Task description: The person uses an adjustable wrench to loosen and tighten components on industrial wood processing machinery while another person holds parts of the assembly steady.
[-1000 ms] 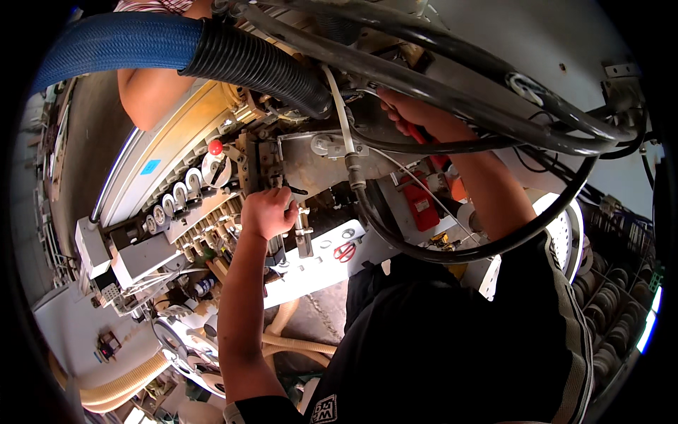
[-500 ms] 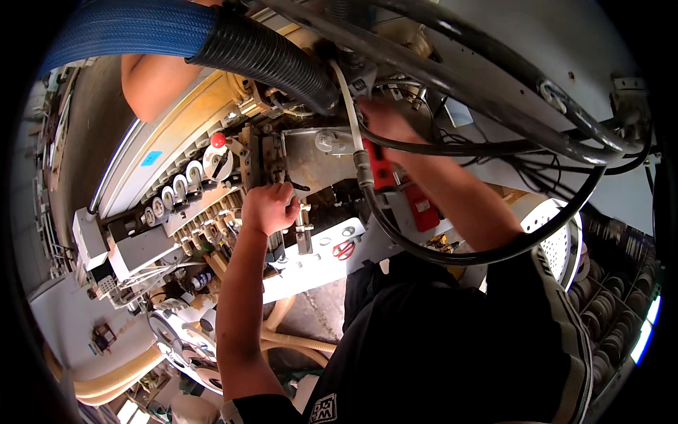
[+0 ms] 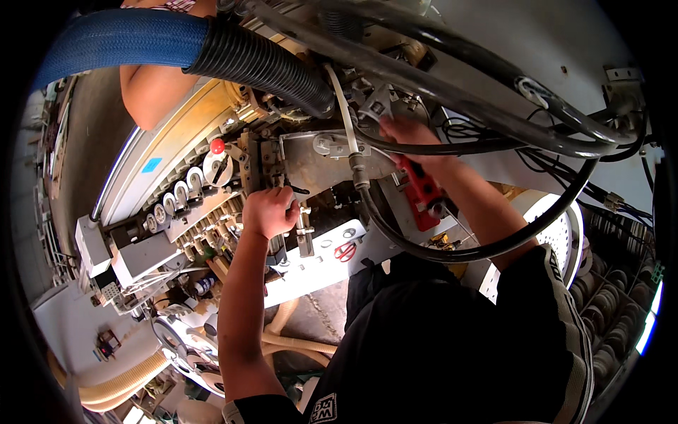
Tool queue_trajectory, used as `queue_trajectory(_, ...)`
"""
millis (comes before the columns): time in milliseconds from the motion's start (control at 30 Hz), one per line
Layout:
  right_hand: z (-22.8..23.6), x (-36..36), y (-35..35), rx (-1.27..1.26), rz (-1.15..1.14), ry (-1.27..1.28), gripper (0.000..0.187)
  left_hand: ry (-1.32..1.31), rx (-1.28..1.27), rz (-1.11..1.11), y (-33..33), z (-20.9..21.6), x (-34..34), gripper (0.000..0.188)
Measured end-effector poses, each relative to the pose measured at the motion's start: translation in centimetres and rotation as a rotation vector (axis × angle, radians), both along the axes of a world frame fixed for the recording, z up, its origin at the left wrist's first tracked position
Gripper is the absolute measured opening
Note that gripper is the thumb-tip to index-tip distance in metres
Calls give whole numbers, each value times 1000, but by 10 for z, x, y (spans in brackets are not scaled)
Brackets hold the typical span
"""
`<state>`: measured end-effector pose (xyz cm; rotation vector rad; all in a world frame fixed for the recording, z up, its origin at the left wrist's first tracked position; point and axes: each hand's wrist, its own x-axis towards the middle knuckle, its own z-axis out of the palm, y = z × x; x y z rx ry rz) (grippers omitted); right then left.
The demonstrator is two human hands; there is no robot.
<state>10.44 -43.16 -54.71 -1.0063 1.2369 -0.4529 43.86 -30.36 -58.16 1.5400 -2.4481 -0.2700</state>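
My right hand [image 3: 413,141] is closed around an adjustable wrench [image 3: 376,107], its grey jaws pointing up and left toward the machine. A red grip [image 3: 417,177] shows below that hand, in front of a red object [image 3: 426,212] on the ledge. My left hand [image 3: 270,212] is a fist against the machine's metal fittings. A short black lever [image 3: 300,190] sticks out beside its knuckles; what the fingers hold is hidden. Between the hands lies a flat metal plate [image 3: 304,159]. Red-handled scissors [image 3: 345,252] lie on the white panel [image 3: 311,268] below.
A blue hose [image 3: 134,39] with a black ribbed end crosses the upper left. Black cables [image 3: 480,251] loop over my right forearm. Another person's arm [image 3: 152,92] is behind the hose. A red knob [image 3: 217,146] and white rollers [image 3: 195,178] line the machine.
My right hand has moved right and slightly down, bringing the wrench away from the machine; its red grip swung right too. My left hand has stayed put.
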Motion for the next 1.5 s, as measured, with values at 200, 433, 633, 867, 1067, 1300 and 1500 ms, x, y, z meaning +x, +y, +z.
queue_trajectory(200, -14, -23, -62, -42, 102, -89, 32, -46, 1, 9, 0, 5, -2, 19)
queue_trajectory(433, -5, -36, -92, -43, 289, -41, 29, -38, -12, -3, -1, 1, -1, 18)
queue_trajectory(633, -57, 14, -45, -113, 54, -385, 27, -44, -20, 8, -1, 4, -1, 18)
queue_trajectory(867, -12, 109, -3, 164, -499, -367, 24, -39, -24, -3, -2, 1, -1, 18)
queue_trajectory(1067, 18, 46, 2, 178, -250, -159, 32, -27, -30, 3, 1, 2, -1, 18)
queue_trajectory(1300, -36, -30, -55, -65, 123, -13, 39, -35, 2, 1, -2, 3, -2, 18)
queue_trajectory(1500, 18, -15, -87, -83, 254, 175, 40, -7, 5, -4, -3, 2, -2, 18)
